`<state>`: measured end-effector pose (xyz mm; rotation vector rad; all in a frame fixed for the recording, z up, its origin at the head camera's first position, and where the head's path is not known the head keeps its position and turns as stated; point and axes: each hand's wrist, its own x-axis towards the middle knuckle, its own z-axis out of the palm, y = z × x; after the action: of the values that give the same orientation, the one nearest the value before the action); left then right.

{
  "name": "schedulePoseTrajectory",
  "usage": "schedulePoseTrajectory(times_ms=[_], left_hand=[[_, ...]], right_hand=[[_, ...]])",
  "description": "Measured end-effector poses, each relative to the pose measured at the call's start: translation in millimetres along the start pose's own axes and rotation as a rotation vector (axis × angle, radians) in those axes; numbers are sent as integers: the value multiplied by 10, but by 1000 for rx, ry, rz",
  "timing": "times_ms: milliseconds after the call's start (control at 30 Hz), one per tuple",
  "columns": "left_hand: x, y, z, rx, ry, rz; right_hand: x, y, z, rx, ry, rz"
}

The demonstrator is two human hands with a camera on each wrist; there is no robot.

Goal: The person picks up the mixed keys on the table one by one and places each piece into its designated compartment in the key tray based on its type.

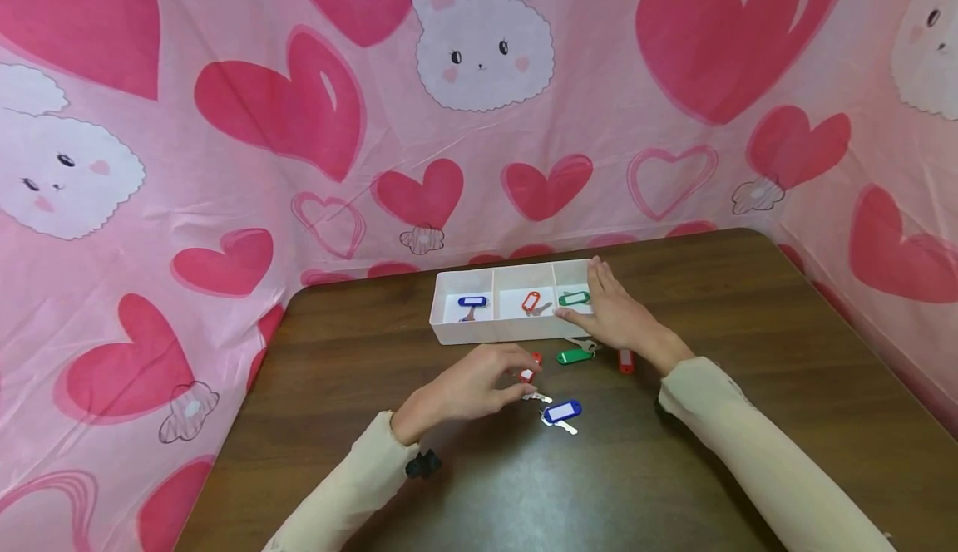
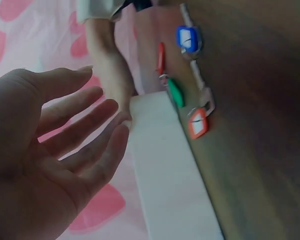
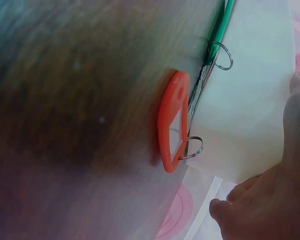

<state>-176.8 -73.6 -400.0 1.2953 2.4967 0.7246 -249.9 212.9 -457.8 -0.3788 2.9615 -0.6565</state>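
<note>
My left hand (image 1: pixel 479 381) hovers with spread, gently bent fingers beside a red key tag (image 1: pixel 528 372), partly hidden behind them, whose key (image 1: pixel 537 397) lies on the table. Nothing is between those fingers in the left wrist view. At the right end of a white three-part tray (image 1: pixel 486 333) is my right hand (image 1: pixel 617 312), fingers extended along that end and thumb over the front rim. Just in front of the tray lie a green key tag (image 1: pixel 575 357) and another red key tag (image 1: pixel 625 361). Nearer me is a blue key tag (image 1: pixel 562 411) with its key (image 1: pixel 563 427).
Inside the tray, a blue tag (image 1: pixel 472 302) lies in the left compartment, a red tag (image 1: pixel 530 301) in the middle and a green tag (image 1: pixel 575 298) in the right. The brown wooden table (image 1: pixel 359 361) meets a pink heart-patterned cloth (image 1: pixel 314 3) behind.
</note>
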Motion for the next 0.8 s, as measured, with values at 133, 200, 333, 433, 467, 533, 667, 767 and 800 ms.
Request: schedulePoseTrajectory(times_ms=[133, 200, 333, 433, 467, 533, 667, 767, 800], left_hand=[[-50, 1, 113, 61, -12, 4], [-71, 10, 168, 86, -10, 13], [-96, 20, 265, 123, 8, 49], [-107, 27, 307, 137, 17, 64], [-111, 33, 313, 142, 16, 66], [-117, 37, 327, 146, 9, 67], [-126, 37, 369, 164, -1, 72], [-125, 36, 424, 218, 3, 99], [-124, 40, 441, 244, 7, 113]], right_hand=[[1, 3, 10, 3, -1, 3], [3, 5, 15, 6, -2, 2], [4, 7, 15, 7, 1, -1], [6, 13, 12, 7, 5, -6], [7, 16, 12, 8, 6, -7], [8, 21, 13, 11, 5, -9], [10, 28, 18, 16, 2, -11], [12, 29, 22, 19, 3, -9], [13, 28, 23, 19, 3, -8]])
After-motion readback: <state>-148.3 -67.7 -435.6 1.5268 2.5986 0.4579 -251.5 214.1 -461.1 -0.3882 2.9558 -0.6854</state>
